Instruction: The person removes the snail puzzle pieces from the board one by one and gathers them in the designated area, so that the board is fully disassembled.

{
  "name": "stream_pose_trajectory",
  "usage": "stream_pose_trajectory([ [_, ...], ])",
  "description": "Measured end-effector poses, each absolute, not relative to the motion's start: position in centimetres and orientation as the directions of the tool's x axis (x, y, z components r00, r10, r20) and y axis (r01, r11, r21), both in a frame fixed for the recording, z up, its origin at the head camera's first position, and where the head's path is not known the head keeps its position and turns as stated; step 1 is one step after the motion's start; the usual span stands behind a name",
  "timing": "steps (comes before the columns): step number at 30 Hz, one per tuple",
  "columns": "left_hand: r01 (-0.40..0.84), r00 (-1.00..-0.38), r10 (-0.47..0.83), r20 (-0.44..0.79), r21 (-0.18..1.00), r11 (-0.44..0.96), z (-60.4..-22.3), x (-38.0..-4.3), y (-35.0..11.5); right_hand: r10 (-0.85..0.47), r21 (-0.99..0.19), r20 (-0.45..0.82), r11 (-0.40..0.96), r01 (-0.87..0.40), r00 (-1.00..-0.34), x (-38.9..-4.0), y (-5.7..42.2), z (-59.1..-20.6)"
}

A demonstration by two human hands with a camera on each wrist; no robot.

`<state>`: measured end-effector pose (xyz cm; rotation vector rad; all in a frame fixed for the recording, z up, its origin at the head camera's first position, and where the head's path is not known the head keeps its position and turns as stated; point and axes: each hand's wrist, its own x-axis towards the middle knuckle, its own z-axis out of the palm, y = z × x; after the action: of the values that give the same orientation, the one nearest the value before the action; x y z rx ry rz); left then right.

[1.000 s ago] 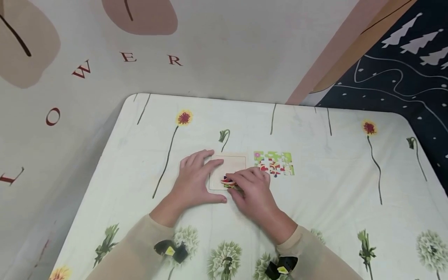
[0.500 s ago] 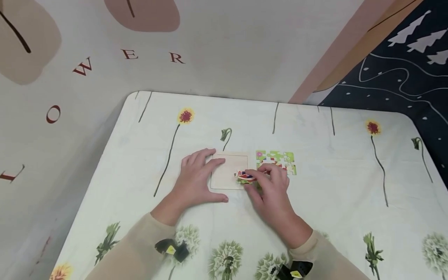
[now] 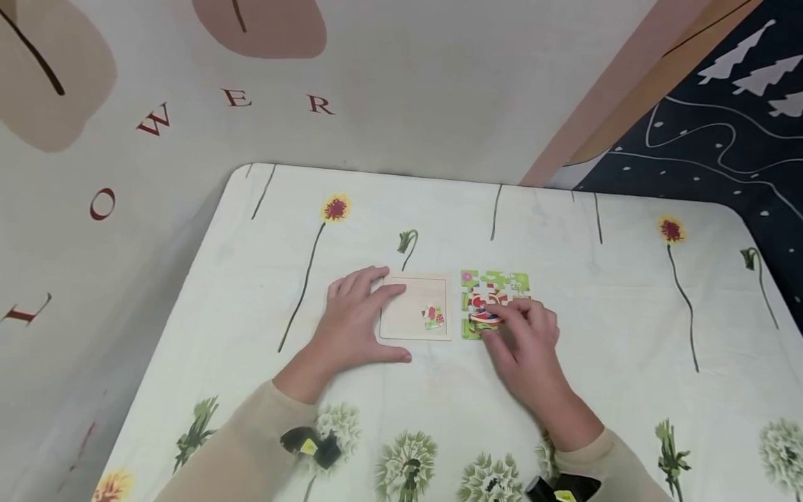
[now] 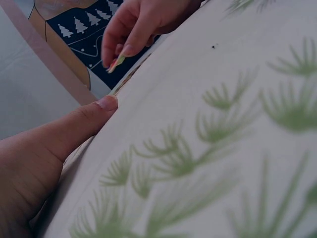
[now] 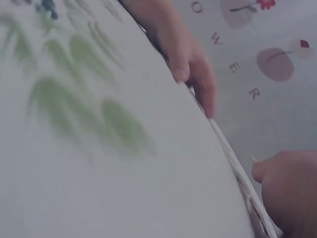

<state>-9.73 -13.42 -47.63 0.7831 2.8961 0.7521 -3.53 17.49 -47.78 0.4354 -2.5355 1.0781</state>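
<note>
My left hand [image 3: 346, 321] rests at the left side of a shallow wooden puzzle tray [image 3: 401, 324], thumb spread away from the fingers. One small puzzle piece [image 3: 433, 317] with green and red print lies in the tray's lower right part. Between thumb and fingers, my right hand [image 3: 530, 341] pinches another puzzle piece [image 4: 116, 63], seen edge-on in the left wrist view. It is over the group of colourful puzzle pieces [image 3: 495, 277] right of the tray, partly covering them. In the right wrist view, only part of the right hand [image 5: 290, 193] shows.
A white cloth with printed flowers covers the table [image 3: 615, 314]. A pale wall hanging [image 3: 414, 111] with letters stands behind it, and a dark one [image 3: 702, 164] with white trees is at the far right.
My right hand has moved right with the pinched piece, from the tray to the group of pieces. A piece in the tray's lower right is now uncovered. The left hand stays put.
</note>
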Motion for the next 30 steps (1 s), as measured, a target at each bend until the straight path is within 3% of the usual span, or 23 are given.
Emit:
stream_pose_trajectory([
  [14, 0.45, -0.876, 0.476, 0.074, 0.48, 0.753, -47.8, -9.7, -13.6, -0.184, -0.609, 0.307, 0.716, -0.341, -0.934, -2.5, 19.8, -47.6],
  [30, 0.463, -0.871, 0.482, 0.092, 0.478, 0.746, -47.9, -9.9, -13.3, -0.154, -0.611, 0.275, 0.735, -0.296, -0.949, -2.3, 20.1, -47.7],
])
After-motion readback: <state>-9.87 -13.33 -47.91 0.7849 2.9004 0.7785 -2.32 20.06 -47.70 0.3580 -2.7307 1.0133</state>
